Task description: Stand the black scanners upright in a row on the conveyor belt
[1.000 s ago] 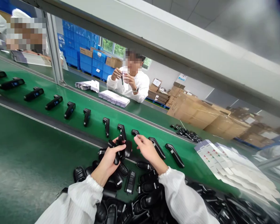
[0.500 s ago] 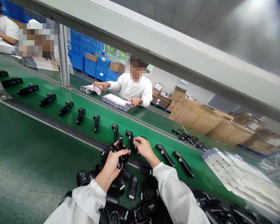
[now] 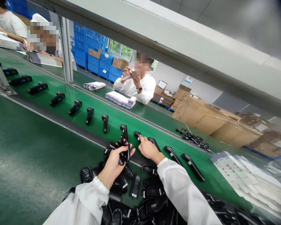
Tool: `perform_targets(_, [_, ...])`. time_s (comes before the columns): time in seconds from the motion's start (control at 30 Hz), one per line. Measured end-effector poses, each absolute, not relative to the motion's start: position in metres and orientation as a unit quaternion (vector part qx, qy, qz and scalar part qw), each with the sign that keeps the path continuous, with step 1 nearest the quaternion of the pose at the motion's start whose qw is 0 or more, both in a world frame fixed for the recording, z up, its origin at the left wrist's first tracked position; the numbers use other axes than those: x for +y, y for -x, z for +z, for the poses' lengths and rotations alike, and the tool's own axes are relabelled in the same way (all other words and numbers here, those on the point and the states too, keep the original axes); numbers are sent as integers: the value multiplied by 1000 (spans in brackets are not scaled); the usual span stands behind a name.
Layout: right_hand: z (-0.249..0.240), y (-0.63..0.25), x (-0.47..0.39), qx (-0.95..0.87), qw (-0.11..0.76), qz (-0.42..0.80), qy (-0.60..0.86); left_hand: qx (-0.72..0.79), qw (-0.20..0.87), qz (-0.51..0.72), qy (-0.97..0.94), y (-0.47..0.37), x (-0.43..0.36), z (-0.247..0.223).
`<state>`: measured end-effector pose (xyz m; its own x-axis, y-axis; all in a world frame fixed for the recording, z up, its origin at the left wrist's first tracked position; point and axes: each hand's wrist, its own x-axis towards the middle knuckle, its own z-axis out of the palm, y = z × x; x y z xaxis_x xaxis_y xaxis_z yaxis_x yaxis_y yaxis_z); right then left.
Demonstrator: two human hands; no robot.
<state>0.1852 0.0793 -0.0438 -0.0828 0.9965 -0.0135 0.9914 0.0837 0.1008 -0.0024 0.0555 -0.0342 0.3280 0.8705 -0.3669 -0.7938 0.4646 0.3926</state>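
Note:
Several small black parts (image 3: 122,158) are clasped in my left hand (image 3: 115,161), over the near edge of the green belt (image 3: 112,111). To its right, my right hand (image 3: 148,147) reaches over the belt, its fingertips on a black handheld device (image 3: 137,135) that it partly covers. Whether the fingers grip the device or only touch it, I cannot tell. More black angled devices (image 3: 193,167) lie spaced in a row along the belt. Below my hands is a heap of black oval pieces (image 3: 135,186), some with small white labels.
Across the belt a person (image 3: 144,86) in white holds something near the face, behind purple-white boxes (image 3: 120,99). Two more people are at the upper left. A metal post (image 3: 66,51) and overhead beam frame the line. Printed sheets (image 3: 234,168) lie at the right.
The belt devices and the whole view have shifted slightly right. My right hand has moved onto the top of a device. The person opposite has raised both hands from the boxes.

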Motion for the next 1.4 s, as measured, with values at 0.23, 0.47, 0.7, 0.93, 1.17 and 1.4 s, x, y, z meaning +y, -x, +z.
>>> perform_targets(0.23, [-52, -191, 71, 706, 78, 86, -699, 273, 812, 508, -93, 1, 55, -35])
perform_targets(0.47, [-21, -190, 56, 683, 21, 85, -725, 256, 801, 526, -126, 0, 54, -35])
perform_targets(0.7, [-12, -122, 23, 604, -377, -311, -630, 260, 778, 549, -164, -2, 54, -33])
perform_targets(0.93, [-4, -126, 30, 395, -460, -557, -568, 275, 760, 561, -178, 0, 52, -28])
perform_targets(1.17, [-23, -179, 40, 407, -437, -448, -666, 298, 756, 558, -167, 0, 55, -35])
perform_targets(1.4, [-47, -188, 50, 553, -297, -188, -755, 300, 788, 495, -209, 0, 58, -37])
